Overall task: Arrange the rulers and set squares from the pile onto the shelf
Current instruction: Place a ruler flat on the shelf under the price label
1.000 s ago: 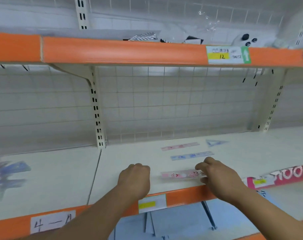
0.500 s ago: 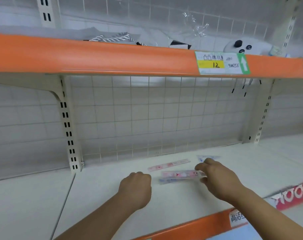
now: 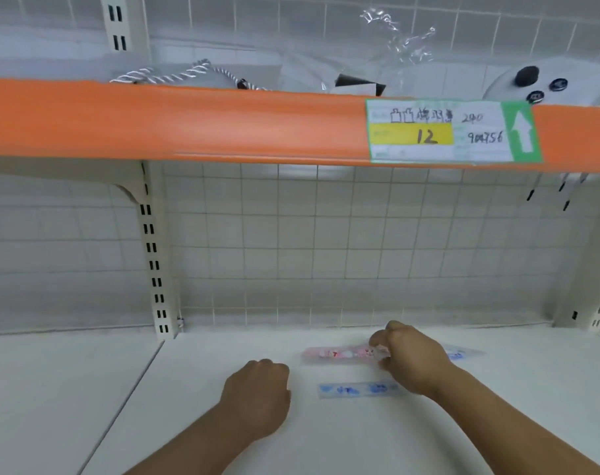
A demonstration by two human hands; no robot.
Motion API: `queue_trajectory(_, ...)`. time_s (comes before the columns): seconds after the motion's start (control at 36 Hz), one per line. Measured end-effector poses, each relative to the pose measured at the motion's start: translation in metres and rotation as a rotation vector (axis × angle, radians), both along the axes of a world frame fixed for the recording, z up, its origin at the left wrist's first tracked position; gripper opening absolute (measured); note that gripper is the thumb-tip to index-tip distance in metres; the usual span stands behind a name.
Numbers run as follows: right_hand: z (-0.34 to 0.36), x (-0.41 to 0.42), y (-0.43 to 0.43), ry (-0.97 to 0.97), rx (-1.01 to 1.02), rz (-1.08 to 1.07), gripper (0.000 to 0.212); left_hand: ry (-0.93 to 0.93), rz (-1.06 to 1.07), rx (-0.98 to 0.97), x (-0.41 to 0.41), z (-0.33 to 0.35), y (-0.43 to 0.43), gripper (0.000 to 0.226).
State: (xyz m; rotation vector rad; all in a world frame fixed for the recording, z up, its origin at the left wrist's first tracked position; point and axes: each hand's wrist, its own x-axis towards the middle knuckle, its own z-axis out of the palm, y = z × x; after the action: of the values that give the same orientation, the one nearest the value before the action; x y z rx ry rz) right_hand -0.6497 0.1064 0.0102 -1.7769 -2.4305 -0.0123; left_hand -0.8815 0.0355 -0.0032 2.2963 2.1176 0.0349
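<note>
Ruler (image 3: 339, 354): flat, pink, translucent strip

Lower shelf (image 3: 188, 389): two rulers lie crosswise and parallel, the far ruler (image 3: 339, 354) behind the near ruler (image 3: 356, 389), apart. The right hand (image 3: 411, 358) grips the far ruler's right end; a set square (image 3: 463, 354) lies just right of it, partly hidden. The left hand (image 3: 257, 392) is left of both rulers. Behind stands a wire grid (image 3: 326, 252); above runs the upper shelf edge (image 3: 188, 121), with a label (image 3: 452, 132) on its right part.
</note>
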Motion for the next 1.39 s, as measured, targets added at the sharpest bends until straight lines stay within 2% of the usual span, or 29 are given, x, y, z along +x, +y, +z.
queue_trajectory(0.42,-0.019,0.010,0.065,-0.011,-0.077,0.249,0.031,-0.011,0.302,-0.035,0.026,-0.001,-0.011,0.026)
queue_trajectory(0.64,-0.024,0.009,0.075,0.006,-0.115,0.291,0.030,0.007,0.313,-0.010,0.042,0.001,-0.004,0.025)
queue_trajectory(0.78,-0.029,0.013,0.082,0.039,-0.160,0.283,0.038,0.027,0.317,0.003,0.048,0.002,0.000,0.025)
queue_trajectory(0.92,-0.033,0.015,0.085,-0.012,-0.129,0.309,0.024,0.036,0.330,0.004,0.049,0.003,0.001,0.026)
queue_trajectory(1.17,-0.032,0.009,0.082,-0.091,-0.093,0.317,0.027,0.046,0.365,0.010,0.047,0.001,-0.003,0.026)
queue_trajectory(1.28,-0.025,-0.009,0.070,-0.053,-0.048,0.341,0.032,0.033,0.388,0.022,0.045,0.004,-0.007,0.025)
queue_trajectory(1.39,-0.011,-0.038,0.047,-0.013,0.000,0.408,0.027,0.024,0.423,0.046,0.037,0.009,-0.018,0.024)
